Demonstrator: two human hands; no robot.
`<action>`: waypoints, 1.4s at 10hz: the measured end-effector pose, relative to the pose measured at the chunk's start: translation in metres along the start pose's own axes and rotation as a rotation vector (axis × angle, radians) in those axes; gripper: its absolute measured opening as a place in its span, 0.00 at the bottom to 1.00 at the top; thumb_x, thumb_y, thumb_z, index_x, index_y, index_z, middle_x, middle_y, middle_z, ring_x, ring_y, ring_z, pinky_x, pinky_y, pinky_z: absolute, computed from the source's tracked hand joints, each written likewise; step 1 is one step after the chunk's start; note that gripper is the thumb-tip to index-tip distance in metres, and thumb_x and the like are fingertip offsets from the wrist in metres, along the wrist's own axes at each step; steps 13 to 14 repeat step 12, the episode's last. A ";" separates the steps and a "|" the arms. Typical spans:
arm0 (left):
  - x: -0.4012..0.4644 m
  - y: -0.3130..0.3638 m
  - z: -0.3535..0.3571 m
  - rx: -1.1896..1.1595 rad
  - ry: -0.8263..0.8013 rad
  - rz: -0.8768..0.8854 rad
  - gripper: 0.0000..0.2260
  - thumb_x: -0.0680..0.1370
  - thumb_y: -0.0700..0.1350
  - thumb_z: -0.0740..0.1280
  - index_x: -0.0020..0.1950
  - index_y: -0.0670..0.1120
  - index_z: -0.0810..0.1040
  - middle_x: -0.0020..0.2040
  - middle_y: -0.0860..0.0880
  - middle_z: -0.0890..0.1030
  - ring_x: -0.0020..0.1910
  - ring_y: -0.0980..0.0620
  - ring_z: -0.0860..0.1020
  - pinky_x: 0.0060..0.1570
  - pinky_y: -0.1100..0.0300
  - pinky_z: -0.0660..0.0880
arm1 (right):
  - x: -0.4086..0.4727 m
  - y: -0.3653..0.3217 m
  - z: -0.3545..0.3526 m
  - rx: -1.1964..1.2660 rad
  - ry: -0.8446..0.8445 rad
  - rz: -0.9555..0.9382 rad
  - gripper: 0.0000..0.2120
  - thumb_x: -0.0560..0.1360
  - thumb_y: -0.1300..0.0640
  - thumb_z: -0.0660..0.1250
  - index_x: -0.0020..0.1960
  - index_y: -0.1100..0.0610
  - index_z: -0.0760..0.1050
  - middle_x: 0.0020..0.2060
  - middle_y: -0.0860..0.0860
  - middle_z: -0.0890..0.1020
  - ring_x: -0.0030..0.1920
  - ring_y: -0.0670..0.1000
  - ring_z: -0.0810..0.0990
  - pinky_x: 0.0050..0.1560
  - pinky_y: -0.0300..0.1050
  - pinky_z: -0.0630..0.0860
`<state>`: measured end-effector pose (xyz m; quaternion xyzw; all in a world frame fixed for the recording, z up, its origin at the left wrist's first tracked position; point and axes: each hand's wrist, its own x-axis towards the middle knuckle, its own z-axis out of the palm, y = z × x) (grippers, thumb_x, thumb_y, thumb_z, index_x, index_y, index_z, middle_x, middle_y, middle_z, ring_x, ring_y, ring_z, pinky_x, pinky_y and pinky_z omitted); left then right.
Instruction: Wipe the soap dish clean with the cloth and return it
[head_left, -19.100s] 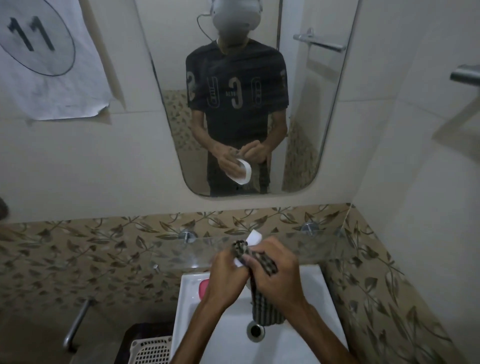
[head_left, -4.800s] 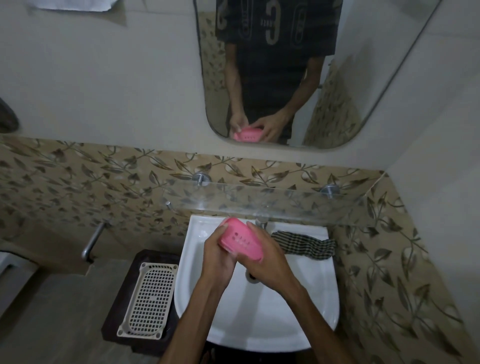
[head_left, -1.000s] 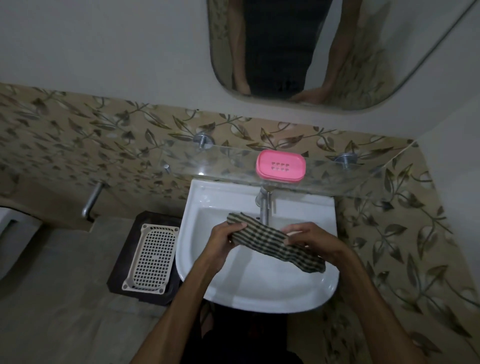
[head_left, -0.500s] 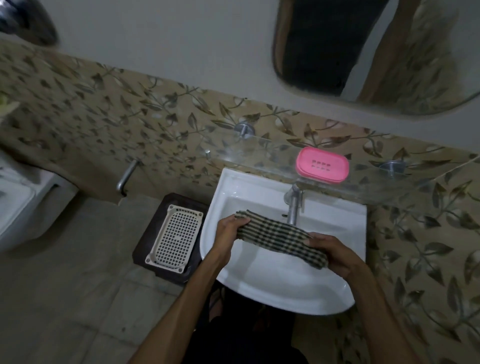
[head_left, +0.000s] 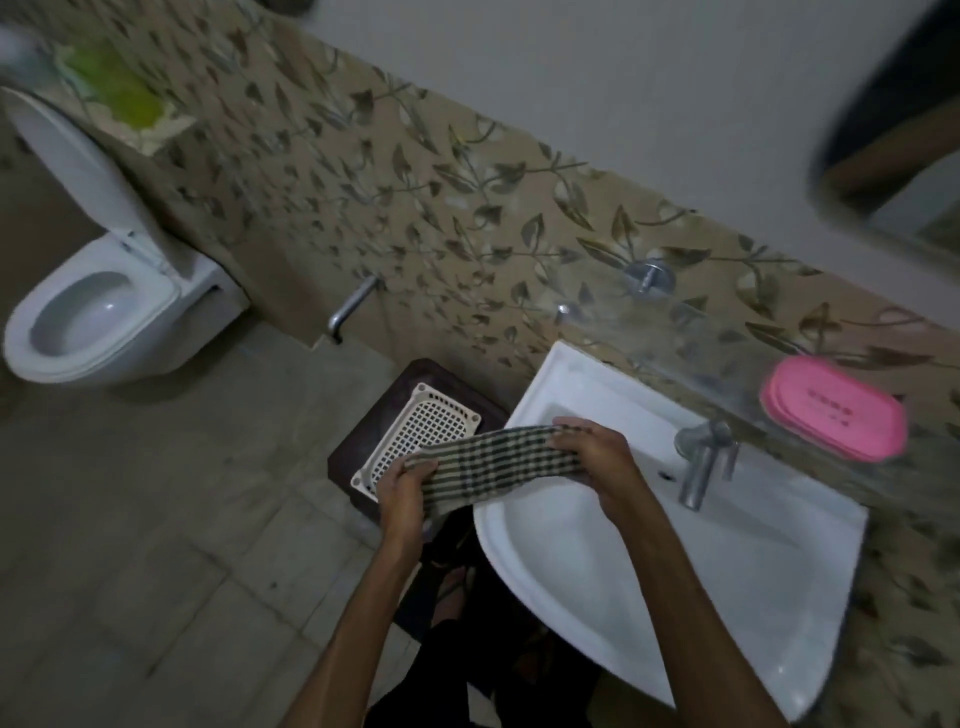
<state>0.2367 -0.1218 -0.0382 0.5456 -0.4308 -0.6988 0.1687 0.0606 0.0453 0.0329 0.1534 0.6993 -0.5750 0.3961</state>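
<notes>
I see both hands holding the checked cloth over the left edge of the sink: the left hand grips its near end, the right hand pinches its far end. The pink soap dish sits on the glass shelf, far right.

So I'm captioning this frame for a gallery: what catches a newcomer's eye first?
The pink soap dish on the glass shelf above the white sink stands out. Next, the checked cloth stretched between left hand and right hand at the sink's left edge, then the open toilet far left.
</notes>
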 end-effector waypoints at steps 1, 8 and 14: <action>0.036 -0.012 -0.038 0.026 0.092 -0.053 0.06 0.77 0.33 0.69 0.49 0.39 0.85 0.51 0.37 0.85 0.50 0.42 0.82 0.53 0.48 0.79 | 0.034 -0.009 0.058 -0.117 -0.045 -0.046 0.13 0.71 0.70 0.73 0.46 0.52 0.85 0.42 0.51 0.87 0.45 0.52 0.84 0.40 0.41 0.82; 0.208 -0.136 -0.085 0.559 0.291 -0.125 0.09 0.78 0.36 0.69 0.58 0.35 0.78 0.51 0.36 0.84 0.53 0.37 0.82 0.48 0.52 0.72 | 0.270 0.091 0.226 -1.221 -0.133 -0.387 0.15 0.75 0.61 0.65 0.59 0.58 0.81 0.56 0.61 0.85 0.60 0.63 0.82 0.62 0.55 0.79; 0.167 -0.074 -0.052 0.871 0.108 0.289 0.10 0.78 0.38 0.69 0.59 0.40 0.82 0.54 0.41 0.84 0.53 0.39 0.83 0.54 0.45 0.80 | 0.207 0.067 0.208 -1.283 -0.004 -0.676 0.08 0.77 0.64 0.64 0.48 0.60 0.83 0.47 0.56 0.86 0.49 0.56 0.84 0.51 0.51 0.81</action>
